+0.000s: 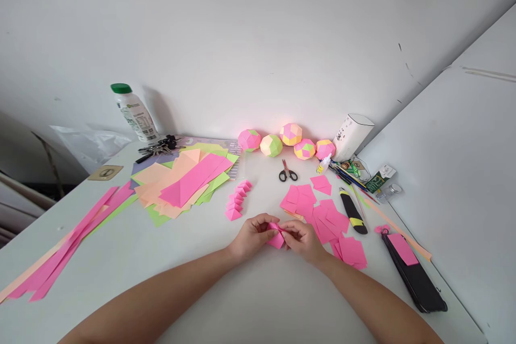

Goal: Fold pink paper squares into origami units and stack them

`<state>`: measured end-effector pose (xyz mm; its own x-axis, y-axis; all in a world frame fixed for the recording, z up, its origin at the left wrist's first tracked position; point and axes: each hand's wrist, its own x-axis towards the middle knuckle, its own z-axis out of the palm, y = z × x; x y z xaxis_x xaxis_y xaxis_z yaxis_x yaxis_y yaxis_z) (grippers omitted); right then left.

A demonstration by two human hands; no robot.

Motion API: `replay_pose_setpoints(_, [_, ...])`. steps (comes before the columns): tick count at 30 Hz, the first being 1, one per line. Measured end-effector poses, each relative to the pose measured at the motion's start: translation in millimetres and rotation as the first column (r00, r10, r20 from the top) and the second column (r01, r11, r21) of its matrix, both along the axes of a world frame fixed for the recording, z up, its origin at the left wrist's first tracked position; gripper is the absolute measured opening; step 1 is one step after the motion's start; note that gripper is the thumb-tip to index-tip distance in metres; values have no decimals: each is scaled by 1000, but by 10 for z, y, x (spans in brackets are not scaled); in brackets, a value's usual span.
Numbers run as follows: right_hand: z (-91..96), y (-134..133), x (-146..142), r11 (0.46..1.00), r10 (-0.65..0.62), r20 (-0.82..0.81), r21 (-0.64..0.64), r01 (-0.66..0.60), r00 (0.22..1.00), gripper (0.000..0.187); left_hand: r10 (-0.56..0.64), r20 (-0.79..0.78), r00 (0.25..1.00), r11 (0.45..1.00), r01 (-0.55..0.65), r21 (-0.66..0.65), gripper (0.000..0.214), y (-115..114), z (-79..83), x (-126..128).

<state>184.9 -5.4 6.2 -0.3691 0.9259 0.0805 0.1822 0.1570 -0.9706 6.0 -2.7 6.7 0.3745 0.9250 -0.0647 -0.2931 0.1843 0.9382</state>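
Observation:
My left hand [253, 235] and my right hand [303, 239] meet low over the white table [121, 258], both pinched on one small folded pink paper piece [276, 237]. A row of folded pink pieces [238, 200] lies just beyond my left hand. Several flat pink paper squares [322, 216] are spread out by my right hand.
Several paper balls [286, 141] line the wall at the back. Black scissors [287, 172], a cutter knife [353, 211], a glue bottle [323, 164] and a black case [413, 270] lie to the right. Coloured sheets [183, 181], paper strips [68, 242], keys [159, 146] and a bottle [133, 111] sit left.

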Motion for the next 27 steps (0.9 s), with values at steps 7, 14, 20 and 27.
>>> replay_pose_setpoints(7, [35,-28,-18,995,5,72,102,-12,997,21,39,-87,995,997,-34,63,31,-27,-58,23])
replay_pose_setpoints(14, [80,-41,-43,990,-40,88,139,27,995,20,172,-264,949,948,-86,307,22,-22,-67,21])
replay_pose_setpoints(20, [67,-30,-44,989,-59,91,139,46,994,16,29,-270,962,990,9,139,26,-46,-3,27])
replay_pose_setpoints(27, [90,-20,-51,993,-69,114,101,57,991,16,58,-243,968,991,-26,132,25,-60,56,24])
